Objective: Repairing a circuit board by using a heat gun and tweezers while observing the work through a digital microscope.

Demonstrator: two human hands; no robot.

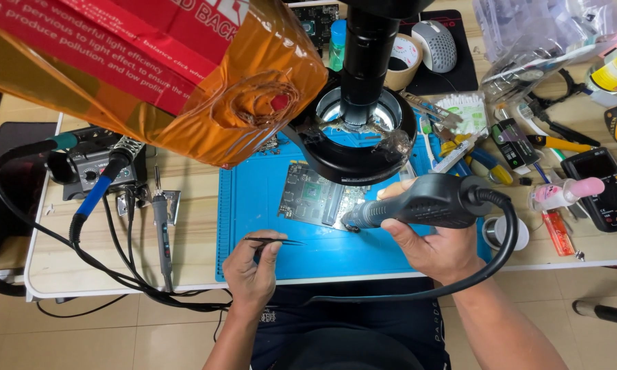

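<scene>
A green circuit board lies on a blue work mat under a black microscope with a ring light. My right hand grips a black hot-air handpiece, whose nozzle points left at the board's lower right edge. Its thick black cable loops down off the table. My left hand pinches thin black tweezers, tips pointing right, over the mat's front part and apart from the board.
A soldering station with a blue-handled iron and cables sits at the left. An orange translucent bag hangs over the upper left. Hand tools, cotton swabs, a multimeter, tape roll and a mouse crowd the right.
</scene>
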